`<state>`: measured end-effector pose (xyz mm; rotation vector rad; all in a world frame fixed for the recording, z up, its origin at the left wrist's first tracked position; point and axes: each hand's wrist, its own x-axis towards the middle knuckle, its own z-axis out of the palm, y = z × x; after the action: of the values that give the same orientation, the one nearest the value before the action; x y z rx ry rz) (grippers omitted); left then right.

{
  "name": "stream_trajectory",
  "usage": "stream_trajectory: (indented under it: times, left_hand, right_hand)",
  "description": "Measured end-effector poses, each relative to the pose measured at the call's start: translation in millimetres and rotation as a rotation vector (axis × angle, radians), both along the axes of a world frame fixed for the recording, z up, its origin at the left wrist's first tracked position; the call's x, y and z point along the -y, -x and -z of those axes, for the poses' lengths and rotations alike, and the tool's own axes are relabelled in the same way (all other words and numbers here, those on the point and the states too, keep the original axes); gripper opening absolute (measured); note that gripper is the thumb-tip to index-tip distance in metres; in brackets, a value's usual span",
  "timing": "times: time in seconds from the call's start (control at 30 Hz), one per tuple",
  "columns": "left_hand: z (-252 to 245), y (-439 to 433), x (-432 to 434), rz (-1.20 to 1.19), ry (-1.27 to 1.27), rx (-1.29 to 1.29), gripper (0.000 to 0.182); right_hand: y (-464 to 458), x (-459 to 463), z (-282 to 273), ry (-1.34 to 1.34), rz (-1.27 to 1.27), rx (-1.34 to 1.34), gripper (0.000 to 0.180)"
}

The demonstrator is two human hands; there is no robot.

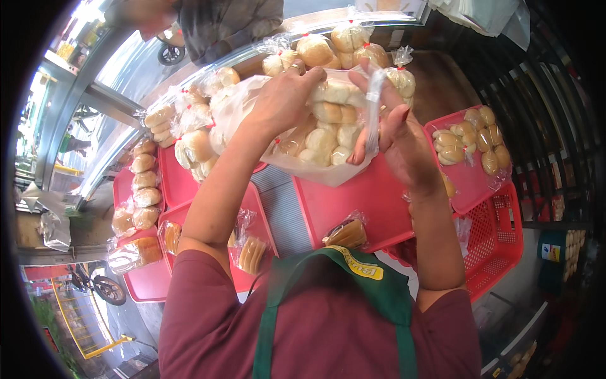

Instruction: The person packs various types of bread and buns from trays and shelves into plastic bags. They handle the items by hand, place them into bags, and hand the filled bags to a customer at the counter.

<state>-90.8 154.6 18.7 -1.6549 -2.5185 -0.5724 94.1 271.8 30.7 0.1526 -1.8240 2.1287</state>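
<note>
Between my two hands is a whitish translucent plastic bag (241, 102) with packs of bread rolls (326, 142) showing inside it. My left hand (289, 97) grips the bag's upper edge near the middle. My right hand (402, 137) is at the bag's right end, fingers spread, with a strip of the bag's plastic handle (374, 109) looped across them. Beneath the bag lies a pink tray (350, 199) holding a wrapped brown loaf (348, 233). Behind my hands stand clear bags of round rolls (315, 49) closed with red ties.
More pink trays (177, 166) with bagged bread lie on the left. At right are a tray (468, 175) of wrapped rolls and a red perforated basket (492, 251). A glass case's metal frame (118, 104) runs along the left. A person (227, 28) stands beyond the counter.
</note>
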Motion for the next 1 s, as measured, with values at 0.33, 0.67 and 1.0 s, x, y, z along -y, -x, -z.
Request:
stream_trajectory:
  times: [0.33, 0.67, 1.0]
  left_hand:
    - [32.3, 55.5, -2.9, -0.107, 0.121, 0.039, 0.046]
    - [28.0, 43.4, -40.9, 0.135, 0.320, -0.017, 0.032]
    - [4.5, 61.3, -36.1, 0.145, 0.186, 0.119, 0.042]
  right_hand:
    - [3.8, -18.8, 12.6, 0.182, 0.028, -0.014, 0.093]
    - [23.2, -4.2, 6.1, 0.034, -0.104, -0.076, 0.094]
    - [14.9, -27.3, 10.9, 0.280, 0.068, -0.073, 0.092]
